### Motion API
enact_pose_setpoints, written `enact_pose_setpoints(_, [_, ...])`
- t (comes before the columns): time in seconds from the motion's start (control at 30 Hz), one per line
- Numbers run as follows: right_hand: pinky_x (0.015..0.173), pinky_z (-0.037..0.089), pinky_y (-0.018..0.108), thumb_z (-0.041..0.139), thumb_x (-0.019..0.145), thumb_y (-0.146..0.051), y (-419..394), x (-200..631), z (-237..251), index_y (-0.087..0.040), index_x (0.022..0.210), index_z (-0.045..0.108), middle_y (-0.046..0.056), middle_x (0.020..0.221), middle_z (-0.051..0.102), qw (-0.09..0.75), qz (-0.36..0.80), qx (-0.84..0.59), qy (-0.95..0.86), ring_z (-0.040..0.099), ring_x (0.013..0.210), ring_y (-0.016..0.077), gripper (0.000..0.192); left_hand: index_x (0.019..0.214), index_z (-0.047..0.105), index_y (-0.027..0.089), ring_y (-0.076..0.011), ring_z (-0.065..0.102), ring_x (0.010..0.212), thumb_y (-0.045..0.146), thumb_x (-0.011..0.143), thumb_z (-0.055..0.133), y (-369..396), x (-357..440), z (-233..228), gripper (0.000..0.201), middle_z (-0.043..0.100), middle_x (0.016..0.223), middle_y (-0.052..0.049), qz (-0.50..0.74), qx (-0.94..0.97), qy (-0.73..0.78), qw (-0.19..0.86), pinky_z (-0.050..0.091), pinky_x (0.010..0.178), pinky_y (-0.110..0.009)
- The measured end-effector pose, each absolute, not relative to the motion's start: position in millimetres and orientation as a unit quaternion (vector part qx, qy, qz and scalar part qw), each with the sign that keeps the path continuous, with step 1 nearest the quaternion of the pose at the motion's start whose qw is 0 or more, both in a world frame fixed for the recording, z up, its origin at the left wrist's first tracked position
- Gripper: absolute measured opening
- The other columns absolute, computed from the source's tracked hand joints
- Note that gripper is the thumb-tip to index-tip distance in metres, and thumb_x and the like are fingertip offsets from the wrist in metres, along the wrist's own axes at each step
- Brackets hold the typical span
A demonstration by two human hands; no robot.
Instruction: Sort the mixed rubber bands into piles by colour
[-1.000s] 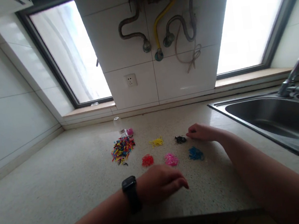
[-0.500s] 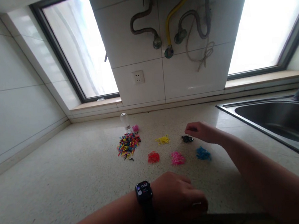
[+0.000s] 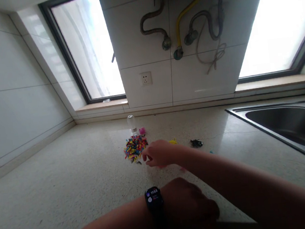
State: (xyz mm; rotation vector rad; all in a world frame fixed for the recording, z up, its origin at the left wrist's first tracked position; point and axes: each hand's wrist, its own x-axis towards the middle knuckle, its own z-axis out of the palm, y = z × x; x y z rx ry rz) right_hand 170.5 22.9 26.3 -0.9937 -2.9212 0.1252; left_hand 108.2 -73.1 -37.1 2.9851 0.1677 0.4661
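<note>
A mixed pile of small coloured rubber bands (image 3: 134, 147) lies on the speckled counter. My right hand (image 3: 158, 153) reaches across to the pile's right edge, fingers bent and close together; whether it holds a band cannot be seen. It covers the red, pink and blue heaps and most of the yellow heap (image 3: 173, 141). The small black heap (image 3: 196, 143) lies uncovered to the right. My left hand (image 3: 190, 204), with a black watch on the wrist, rests loosely curled at the counter's front edge, holding nothing visible.
A small clear bottle (image 3: 131, 122) and a pink cap (image 3: 142, 130) stand behind the pile. A steel sink (image 3: 286, 125) is set into the counter at the right. The tiled wall carries a socket (image 3: 145, 79) and hoses, between two windows.
My right hand has moved left from the black heap to the mixed pile. My left hand drew back to the front edge. The view shifted slightly left.
</note>
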Motion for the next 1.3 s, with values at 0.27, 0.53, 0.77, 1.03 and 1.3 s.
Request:
enact_pose_setpoints(0.27, [0.062,0.046,0.028,0.063,0.081,-0.048,35,133,14,-0.018,0.091,0.076,0.012,0.093,0.076,-0.013,0.007,-0.364,-0.931,0.071,0.084,0.0275,0.034,0.082,0.065,0.021,-0.0199,0.063,0.079,0.036,0.094,0.051,-68,114,-43,0.023,0.070,0.077,-0.001,0.154,0.988,0.031,0.013,0.044,0.074,-0.034])
enact_pose_setpoints(0.53, [0.064,0.045,0.026,0.059,0.082,-0.037,33,143,16,-0.020,0.090,0.077,0.010,0.091,0.076,0.014,-0.012,-0.355,-0.935,0.070,0.082,0.0244,0.026,0.084,0.063,0.022,-0.0161,0.062,0.070,0.035,0.093,0.055,-71,110,-38,0.018,0.069,0.072,0.001,0.143,0.988,0.050,0.041,0.041,0.061,-0.031])
enact_pose_setpoints(0.77, [0.058,0.035,0.024,0.063,0.083,-0.037,47,215,40,-0.019,0.090,0.075,0.005,0.082,0.074,0.093,0.033,-0.417,-0.903,0.063,0.070,0.0160,0.022,0.088,0.062,0.023,-0.0142,0.062,0.067,0.035,0.094,0.054,-74,108,-31,0.015,0.070,0.071,0.002,0.150,0.986,0.050,0.058,0.037,0.056,-0.028])
enact_pose_setpoints(1.03, [0.056,0.036,0.026,0.063,0.079,-0.053,73,350,3,-0.015,0.079,0.068,0.002,0.066,0.060,0.321,0.201,-0.506,-0.775,0.048,0.059,0.0125,0.038,0.088,0.061,0.023,-0.0142,0.061,0.067,0.032,0.092,0.055,-72,109,-36,0.011,0.068,0.071,0.003,0.147,0.987,0.041,0.050,0.036,0.054,-0.029])
enact_pose_setpoints(1.3, [0.050,0.033,0.026,0.062,0.078,-0.061,58,405,-11,-0.016,0.085,0.068,0.002,0.065,0.055,0.408,0.248,-0.577,-0.663,0.044,0.056,0.0118,0.046,0.086,0.059,0.023,-0.0130,0.056,0.061,0.025,0.089,0.055,-75,110,-31,0.006,0.066,0.069,0.003,0.150,0.986,0.043,0.064,0.036,0.055,-0.028])
